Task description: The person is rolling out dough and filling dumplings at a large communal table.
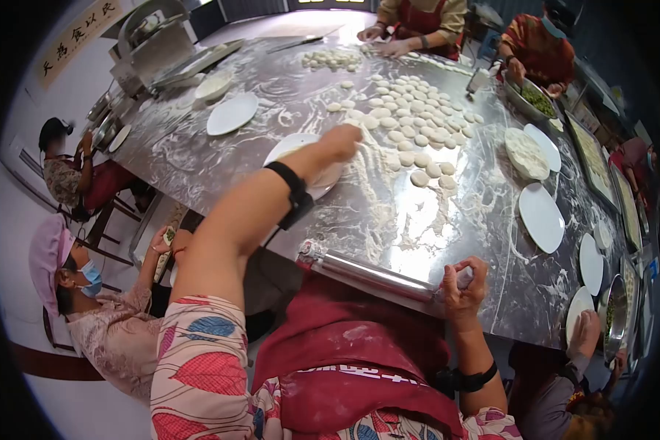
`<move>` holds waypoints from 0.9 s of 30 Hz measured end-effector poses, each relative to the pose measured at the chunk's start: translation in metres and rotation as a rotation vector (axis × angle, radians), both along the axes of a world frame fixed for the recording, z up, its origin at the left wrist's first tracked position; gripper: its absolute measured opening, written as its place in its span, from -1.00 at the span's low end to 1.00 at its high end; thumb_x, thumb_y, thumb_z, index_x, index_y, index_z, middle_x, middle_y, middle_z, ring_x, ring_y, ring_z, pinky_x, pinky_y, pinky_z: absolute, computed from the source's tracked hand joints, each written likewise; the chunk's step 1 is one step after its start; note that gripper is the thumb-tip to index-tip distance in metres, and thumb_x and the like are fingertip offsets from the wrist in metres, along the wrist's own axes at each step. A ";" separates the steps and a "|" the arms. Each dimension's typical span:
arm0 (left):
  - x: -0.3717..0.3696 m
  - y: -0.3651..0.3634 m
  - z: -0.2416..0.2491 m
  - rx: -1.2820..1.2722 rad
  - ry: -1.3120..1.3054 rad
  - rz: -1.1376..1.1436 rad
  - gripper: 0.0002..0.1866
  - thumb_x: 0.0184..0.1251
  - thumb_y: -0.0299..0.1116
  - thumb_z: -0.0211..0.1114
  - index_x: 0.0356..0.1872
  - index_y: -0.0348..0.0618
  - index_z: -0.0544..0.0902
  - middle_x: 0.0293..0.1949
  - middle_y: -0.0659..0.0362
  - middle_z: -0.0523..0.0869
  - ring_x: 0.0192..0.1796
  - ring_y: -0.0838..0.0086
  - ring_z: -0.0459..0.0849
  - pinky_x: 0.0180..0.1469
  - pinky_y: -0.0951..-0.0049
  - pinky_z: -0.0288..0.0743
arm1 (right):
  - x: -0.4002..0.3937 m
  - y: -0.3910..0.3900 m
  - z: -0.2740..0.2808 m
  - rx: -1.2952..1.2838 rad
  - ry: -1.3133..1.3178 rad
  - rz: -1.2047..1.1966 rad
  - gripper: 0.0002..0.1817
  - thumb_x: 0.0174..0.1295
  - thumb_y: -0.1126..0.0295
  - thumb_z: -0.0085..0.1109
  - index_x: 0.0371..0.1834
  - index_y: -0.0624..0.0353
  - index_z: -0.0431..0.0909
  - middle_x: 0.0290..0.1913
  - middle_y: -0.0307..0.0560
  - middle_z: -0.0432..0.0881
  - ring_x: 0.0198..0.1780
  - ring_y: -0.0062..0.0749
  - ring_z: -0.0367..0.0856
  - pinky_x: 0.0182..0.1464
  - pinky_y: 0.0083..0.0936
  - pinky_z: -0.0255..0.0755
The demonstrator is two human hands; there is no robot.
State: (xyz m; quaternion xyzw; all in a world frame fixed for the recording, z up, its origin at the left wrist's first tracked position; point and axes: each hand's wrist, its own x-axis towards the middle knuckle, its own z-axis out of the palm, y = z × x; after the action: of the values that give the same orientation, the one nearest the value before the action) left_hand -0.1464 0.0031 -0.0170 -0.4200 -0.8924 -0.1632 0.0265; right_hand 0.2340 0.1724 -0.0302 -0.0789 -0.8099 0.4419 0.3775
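Observation:
My left hand reaches out over the floured table, its fingers curled beside the near-left edge of a spread of flattened dough pieces. What those fingers hold, if anything, is hidden. Beneath my left wrist lies a white plate, partly covered by my arm. At the table's near edge a shiny metal rolling pin lies crosswise. My right hand is closed around the handle at its right end, while the left end is free. Loose flour streaks the metal tabletop between my hands.
White plates stand at left and right, near a bowl of flour. Across the table, a person's hands work dough. Another person holds a bowl of green filling. A person in a pink cap sits left.

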 end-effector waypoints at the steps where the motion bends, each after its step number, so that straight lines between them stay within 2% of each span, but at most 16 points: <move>1: 0.017 0.020 0.006 -0.036 -0.037 -0.045 -0.77 0.04 -0.40 0.20 -0.23 -0.16 0.62 -0.21 -0.06 0.63 -0.07 0.07 0.58 0.00 0.20 0.44 | -0.001 0.001 -0.002 0.027 0.008 -0.010 -0.69 0.07 0.60 0.25 -0.18 0.20 0.34 -0.41 -0.09 0.49 -0.55 -0.48 0.54 -0.51 -0.57 0.40; 3: 0.040 0.053 0.015 -0.072 -0.166 0.060 -0.78 0.04 -0.33 0.27 -0.25 -0.11 0.63 -0.13 -0.03 0.59 -0.02 0.10 0.56 0.00 0.22 0.45 | -0.003 0.003 -0.003 0.066 0.019 -0.015 -0.68 0.06 0.59 0.26 -0.18 0.20 0.34 -0.42 -0.09 0.49 -0.54 -0.47 0.53 -0.50 -0.57 0.40; 5: 0.062 0.065 0.029 -0.148 -0.186 0.024 -0.77 0.01 -0.34 0.30 -0.24 -0.07 0.63 -0.10 -0.04 0.56 0.02 0.08 0.54 0.00 0.19 0.45 | -0.003 0.004 -0.003 0.076 0.020 -0.021 -0.68 0.05 0.59 0.27 -0.18 0.19 0.35 -0.42 -0.09 0.50 -0.54 -0.46 0.53 -0.50 -0.56 0.39; 8: 0.059 0.083 0.013 -0.287 -0.044 0.083 -0.74 -0.01 -0.34 0.34 -0.23 -0.08 0.62 -0.06 -0.06 0.54 0.05 0.05 0.51 0.02 0.16 0.45 | -0.003 0.002 -0.003 0.049 0.015 -0.024 -0.68 0.04 0.59 0.27 -0.18 0.19 0.35 -0.44 -0.10 0.49 -0.54 -0.45 0.52 -0.50 -0.55 0.39; 11: 0.052 0.089 -0.004 -0.313 0.004 0.055 -0.69 -0.05 -0.33 0.39 -0.22 -0.11 0.60 -0.06 -0.06 0.55 0.06 0.04 0.51 0.04 0.16 0.45 | -0.001 0.000 -0.001 0.027 0.014 -0.022 -0.67 0.04 0.59 0.27 -0.18 0.18 0.34 -0.44 -0.10 0.49 -0.54 -0.44 0.52 -0.51 -0.56 0.38; 14: 0.064 0.082 -0.001 -0.236 -0.059 0.023 -0.72 -0.04 -0.35 0.38 -0.25 -0.13 0.60 -0.06 -0.05 0.55 0.06 0.08 0.52 0.05 0.19 0.47 | 0.000 -0.004 0.001 0.020 0.014 -0.033 -0.67 0.04 0.59 0.27 -0.18 0.18 0.34 -0.45 -0.10 0.49 -0.55 -0.45 0.52 -0.53 -0.56 0.38; 20: 0.077 0.073 0.027 -0.434 -0.065 0.074 -0.70 -0.06 -0.39 0.34 -0.24 -0.11 0.53 -0.13 0.01 0.57 -0.01 0.18 0.57 -0.01 0.23 0.48 | 0.000 -0.004 0.003 0.024 0.040 -0.018 -0.66 0.05 0.60 0.26 -0.16 0.18 0.33 -0.44 -0.11 0.50 -0.57 -0.48 0.51 -0.54 -0.58 0.38; 23: 0.085 0.070 0.018 -0.021 -0.023 -0.002 -0.71 -0.05 -0.34 0.38 -0.27 -0.09 0.53 -0.16 0.04 0.56 -0.02 0.18 0.57 -0.05 0.24 0.48 | 0.001 -0.004 0.003 0.031 0.038 -0.018 -0.66 0.06 0.61 0.25 -0.16 0.18 0.32 -0.45 -0.12 0.49 -0.57 -0.50 0.51 -0.54 -0.59 0.38; 26: 0.125 0.064 0.024 0.020 0.081 -0.226 -0.76 -0.02 -0.34 0.38 -0.31 -0.07 0.55 -0.18 0.07 0.55 -0.05 0.20 0.57 -0.06 0.26 0.47 | 0.005 -0.009 0.005 0.010 0.025 -0.009 -0.66 0.06 0.61 0.25 -0.15 0.18 0.32 -0.45 -0.12 0.49 -0.57 -0.51 0.52 -0.55 -0.60 0.38; 27: 0.131 0.058 0.020 -0.063 -0.115 -0.336 -0.81 -0.01 -0.37 0.36 -0.34 -0.10 0.58 -0.20 0.09 0.57 -0.09 0.23 0.59 -0.07 0.27 0.47 | 0.005 -0.008 0.005 0.021 0.037 -0.003 -0.66 0.06 0.61 0.24 -0.15 0.18 0.31 -0.45 -0.12 0.49 -0.58 -0.51 0.51 -0.55 -0.61 0.38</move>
State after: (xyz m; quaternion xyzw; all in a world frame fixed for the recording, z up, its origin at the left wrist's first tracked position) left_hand -0.0158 0.0615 0.0027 -0.5537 -0.8144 -0.1608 -0.0654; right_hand 0.2389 0.1641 -0.0250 -0.0681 -0.8074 0.4341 0.3938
